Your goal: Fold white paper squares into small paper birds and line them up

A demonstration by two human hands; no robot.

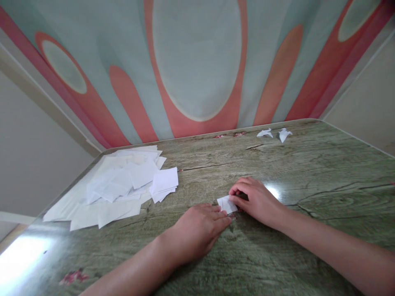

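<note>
A small folded piece of white paper (226, 204) lies on the table between my two hands. My left hand (200, 225) rests flat with its fingers stretched out, the fingertips on the paper's near left edge. At the paper's right side, my right hand (254, 200) has thumb and fingertips brought together on the edge. Part of the paper is covered by the fingers of both hands.
A wide heap of white paper sheets (123, 185) spreads over the table's left side. Beside it sits a small stack of square papers (166, 180). Two folded paper birds, one (264, 133) left of the other (284, 135), stand near the back edge of the wood-patterned table (324, 164).
</note>
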